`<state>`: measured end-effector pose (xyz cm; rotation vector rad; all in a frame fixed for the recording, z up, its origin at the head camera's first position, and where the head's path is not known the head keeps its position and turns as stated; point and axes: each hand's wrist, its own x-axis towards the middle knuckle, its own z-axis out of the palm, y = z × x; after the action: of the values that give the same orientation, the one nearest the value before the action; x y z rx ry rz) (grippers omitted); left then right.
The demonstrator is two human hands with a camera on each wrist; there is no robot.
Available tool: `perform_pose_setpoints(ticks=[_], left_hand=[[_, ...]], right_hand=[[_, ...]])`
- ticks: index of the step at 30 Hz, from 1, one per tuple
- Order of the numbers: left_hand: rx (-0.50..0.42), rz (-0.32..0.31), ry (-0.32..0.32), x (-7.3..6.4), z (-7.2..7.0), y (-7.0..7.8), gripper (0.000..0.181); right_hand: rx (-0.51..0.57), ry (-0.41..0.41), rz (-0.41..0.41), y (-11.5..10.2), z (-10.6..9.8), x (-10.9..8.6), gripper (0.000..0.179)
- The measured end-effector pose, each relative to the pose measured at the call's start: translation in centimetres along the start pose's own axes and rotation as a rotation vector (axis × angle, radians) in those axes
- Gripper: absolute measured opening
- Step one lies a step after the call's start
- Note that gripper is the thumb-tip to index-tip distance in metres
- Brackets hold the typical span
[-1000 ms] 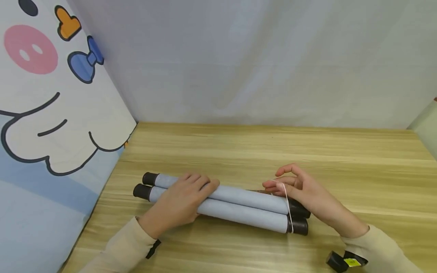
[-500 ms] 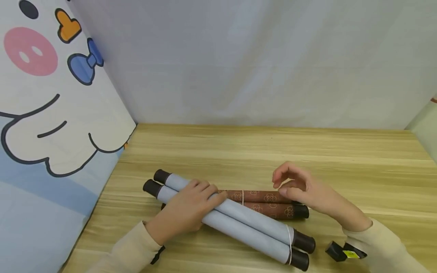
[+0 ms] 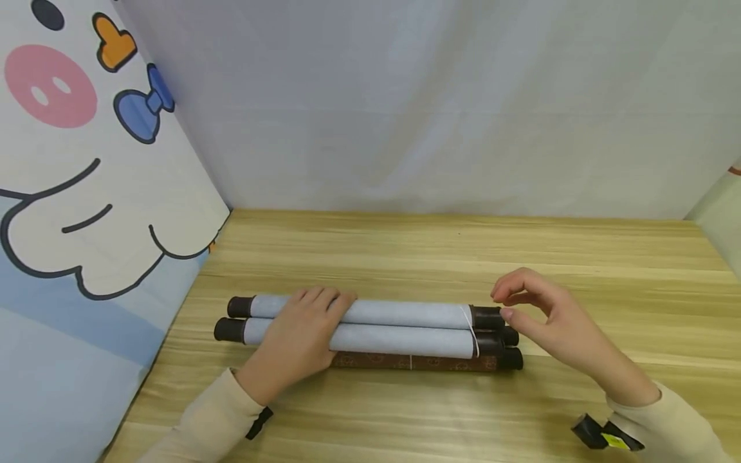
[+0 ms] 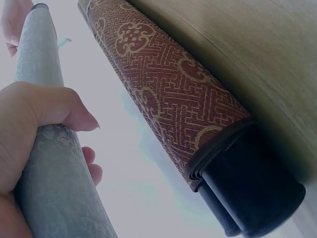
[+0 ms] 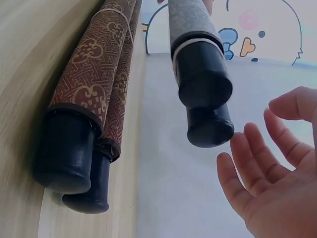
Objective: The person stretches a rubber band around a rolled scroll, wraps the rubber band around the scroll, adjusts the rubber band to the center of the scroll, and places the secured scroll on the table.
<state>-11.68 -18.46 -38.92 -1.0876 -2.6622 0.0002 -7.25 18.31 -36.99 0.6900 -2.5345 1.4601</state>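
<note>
A pale blue-grey double-rolled scroll (image 3: pixel 405 339) with dark end knobs is gripped near its left half by my left hand (image 3: pixel 301 334). In the left wrist view the thumb and fingers wrap round the scroll's patterned cloth. A thin white band (image 3: pixel 476 341) loops its right end. Beneath it a brown-red scroll (image 3: pixel 451 364) with gold motifs lies on the table, mostly hidden in the head view. The right wrist view shows a gap between the two scrolls. My right hand (image 3: pixel 556 315) is beside the blue-grey scroll's right knobs, fingers loosely bent and holding nothing.
The wood-grain table (image 3: pixel 347 257) runs back to a pale cloth wall (image 3: pixel 434 128). A cartoon-printed panel (image 3: pixel 87 257) stands along the left side. Another thin band (image 5: pixel 116 14) goes round the brown-red scroll. Black wrist straps are on both sleeves.
My right hand has let go of the white band and moved right. The blue-grey scroll's right end swung towards me, baring the brown-red scroll, then swung back over it.
</note>
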Motion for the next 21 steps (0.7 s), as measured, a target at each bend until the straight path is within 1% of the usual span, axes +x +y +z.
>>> perform_pose_setpoints(ticks=[4,7,9,11,14,16,18,21], left_hand=[[-0.015,-0.007,0.0,-0.2,0.0,-0.1,0.082],[-0.025,-0.018,-0.003,-0.4,0.0,-0.2,0.081],[-0.03,-0.028,-0.003,-0.3,0.0,-0.2,0.081],[-0.032,-0.036,0.001,-0.3,0.0,-0.2,0.082],[-0.037,-0.052,0.014,-0.2,0.0,-0.1,0.082],[-0.037,-0.061,0.03,-0.1,0.0,0.0,0.082],[-0.032,-0.067,0.047,-0.1,0.1,0.2,0.081],[-0.013,-0.068,0.074,0.0,0.3,0.5,0.08]], right_hand=[[-0.032,0.0,-0.029,-0.2,0.4,0.0,0.023],[-0.048,0.002,-0.034,-0.3,0.6,0.0,0.022],[-0.079,0.012,-0.038,-0.4,0.8,-0.1,0.023],[-0.137,0.04,-0.042,-0.6,1.2,-0.1,0.024],[-0.262,0.092,-0.051,-0.9,2.0,-0.1,0.026],[-0.344,0.121,-0.042,-1.2,2.6,0.0,0.023],[-0.406,0.135,-0.019,-1.4,3.2,0.2,0.019],[-0.47,0.144,0.052,-1.8,4.0,0.6,0.011]])
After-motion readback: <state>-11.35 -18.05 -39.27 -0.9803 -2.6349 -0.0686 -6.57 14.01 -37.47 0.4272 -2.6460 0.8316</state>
